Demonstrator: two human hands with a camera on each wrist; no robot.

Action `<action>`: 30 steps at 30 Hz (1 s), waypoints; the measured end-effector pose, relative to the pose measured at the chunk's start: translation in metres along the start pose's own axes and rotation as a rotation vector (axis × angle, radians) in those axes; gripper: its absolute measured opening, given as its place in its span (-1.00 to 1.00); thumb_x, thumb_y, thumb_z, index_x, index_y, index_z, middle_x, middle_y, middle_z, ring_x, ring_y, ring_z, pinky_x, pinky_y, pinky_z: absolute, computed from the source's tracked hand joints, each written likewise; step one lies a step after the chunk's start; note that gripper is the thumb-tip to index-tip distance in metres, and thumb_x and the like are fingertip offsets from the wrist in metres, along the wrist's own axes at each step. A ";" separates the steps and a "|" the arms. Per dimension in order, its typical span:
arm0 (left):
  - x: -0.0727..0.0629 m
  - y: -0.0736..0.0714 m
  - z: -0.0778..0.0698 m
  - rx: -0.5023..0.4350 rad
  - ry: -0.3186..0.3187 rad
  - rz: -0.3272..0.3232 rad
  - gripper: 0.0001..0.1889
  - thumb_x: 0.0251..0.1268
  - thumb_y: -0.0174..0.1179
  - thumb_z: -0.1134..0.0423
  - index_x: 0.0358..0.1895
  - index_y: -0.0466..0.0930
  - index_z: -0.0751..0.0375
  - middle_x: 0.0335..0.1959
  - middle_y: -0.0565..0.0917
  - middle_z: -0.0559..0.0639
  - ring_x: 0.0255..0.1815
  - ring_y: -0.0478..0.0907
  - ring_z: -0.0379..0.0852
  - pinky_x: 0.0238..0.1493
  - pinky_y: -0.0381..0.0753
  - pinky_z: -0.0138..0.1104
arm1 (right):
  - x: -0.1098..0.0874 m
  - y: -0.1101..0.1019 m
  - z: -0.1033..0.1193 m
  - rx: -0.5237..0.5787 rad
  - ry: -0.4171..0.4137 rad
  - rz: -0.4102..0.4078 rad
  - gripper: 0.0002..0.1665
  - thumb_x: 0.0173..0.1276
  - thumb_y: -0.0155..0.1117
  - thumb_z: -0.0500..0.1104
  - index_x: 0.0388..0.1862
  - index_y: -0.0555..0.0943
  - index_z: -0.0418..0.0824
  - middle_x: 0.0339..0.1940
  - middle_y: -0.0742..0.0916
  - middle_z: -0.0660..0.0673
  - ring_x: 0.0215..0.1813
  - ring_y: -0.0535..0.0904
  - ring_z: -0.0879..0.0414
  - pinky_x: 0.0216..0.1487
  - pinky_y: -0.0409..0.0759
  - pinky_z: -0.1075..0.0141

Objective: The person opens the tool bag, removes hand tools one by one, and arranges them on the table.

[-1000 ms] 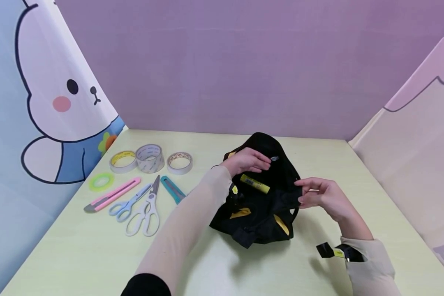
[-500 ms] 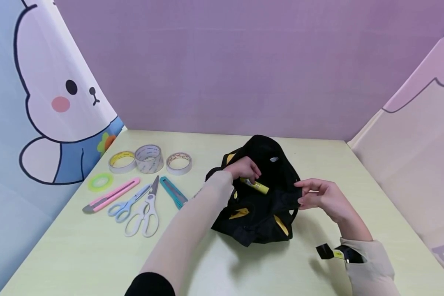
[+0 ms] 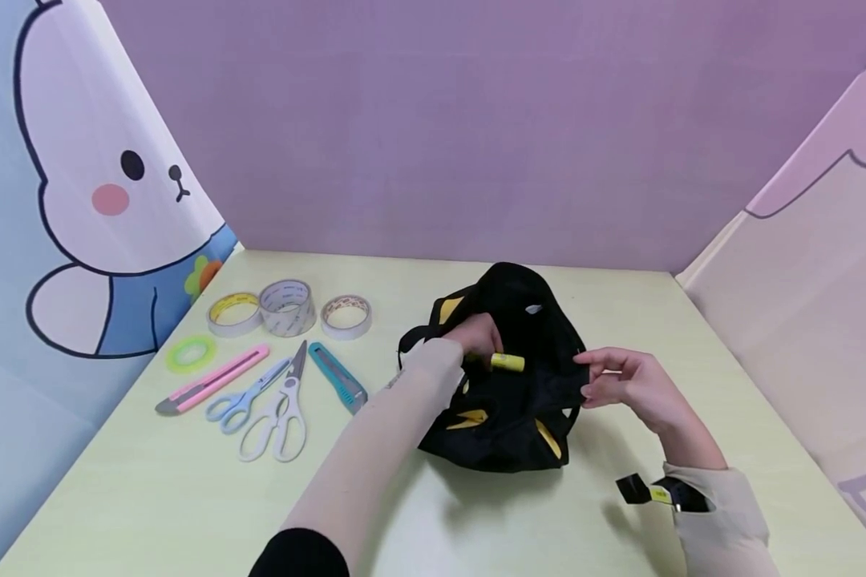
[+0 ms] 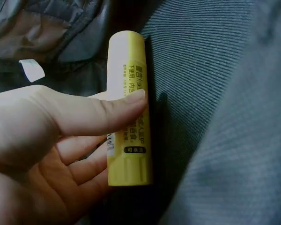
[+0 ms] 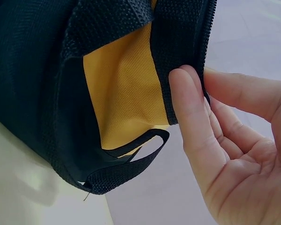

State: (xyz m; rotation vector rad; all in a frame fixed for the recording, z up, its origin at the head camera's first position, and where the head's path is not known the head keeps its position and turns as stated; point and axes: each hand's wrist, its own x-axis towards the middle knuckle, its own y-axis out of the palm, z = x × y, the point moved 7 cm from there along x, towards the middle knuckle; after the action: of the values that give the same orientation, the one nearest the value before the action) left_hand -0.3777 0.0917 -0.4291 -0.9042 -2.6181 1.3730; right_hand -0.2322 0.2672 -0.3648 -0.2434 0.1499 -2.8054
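Observation:
A black bag [image 3: 505, 449] with yellow patches lies on the table, its mouth spread toward the head camera. Inside it, my left hand [image 3: 480, 335] grips a yellow glue stick [image 3: 508, 363]. The left wrist view shows the thumb across the printed label of the glue stick [image 4: 127, 164], the other fingers behind it and partly hidden. My right hand [image 3: 631, 383] pinches the bag's right edge between thumb and fingers. In the right wrist view this edge [image 5: 182, 51] carries a zipper, next to a yellow panel [image 5: 126, 89] and a webbing loop [image 5: 126, 173].
Left of the bag lie a teal cutter [image 3: 337, 375], white scissors [image 3: 285, 409], blue scissors [image 3: 241, 401] and a pink cutter [image 3: 212, 381]. Behind them are a green tape roll [image 3: 191, 340] and, farther back, a clear tape roll [image 3: 289, 320] between two others. A purple wall [image 3: 433, 144] stands behind the table.
My left hand has gone down into the bag and taken hold of the glue stick, turning it a little. The right hand keeps its hold on the bag's edge.

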 end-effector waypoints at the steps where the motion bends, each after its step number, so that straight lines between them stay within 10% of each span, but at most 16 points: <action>1: 0.000 0.000 0.000 0.000 0.001 -0.002 -0.77 -0.10 0.51 0.56 -0.33 0.81 0.24 -0.31 0.75 -0.06 -0.28 0.62 -0.15 -0.25 0.61 -0.44 | 0.000 0.000 0.001 -0.001 -0.001 -0.001 -0.53 0.20 0.19 -0.62 -0.02 0.71 -0.23 -0.37 0.59 -0.04 -0.39 0.70 0.16 -0.28 0.74 0.16; 16: -0.016 -0.031 -0.023 -0.418 0.140 -0.066 -0.66 -0.09 0.48 0.59 -0.16 0.74 0.34 -0.26 0.75 0.04 -0.24 0.61 -0.15 -0.26 0.62 -0.44 | 0.001 0.001 0.001 0.008 0.005 0.004 -0.53 0.20 0.19 -0.62 -0.04 0.71 -0.21 -0.38 0.60 -0.01 -0.38 0.71 0.17 -0.29 0.74 0.17; 30: -0.031 -0.070 -0.049 -0.614 0.226 -0.035 -0.55 -0.07 0.47 0.61 0.00 0.64 0.42 -0.10 0.71 0.16 -0.15 0.62 -0.08 -0.10 0.65 -0.37 | 0.002 0.001 0.002 0.002 0.006 0.002 -0.52 0.21 0.19 -0.62 -0.04 0.71 -0.18 -0.39 0.59 -0.01 -0.39 0.70 0.18 -0.29 0.74 0.18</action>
State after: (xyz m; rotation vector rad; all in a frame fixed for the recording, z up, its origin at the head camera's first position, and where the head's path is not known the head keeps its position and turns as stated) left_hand -0.3703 0.0813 -0.3386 -0.9792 -2.8778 0.4060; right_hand -0.2331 0.2653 -0.3632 -0.2340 0.1487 -2.8046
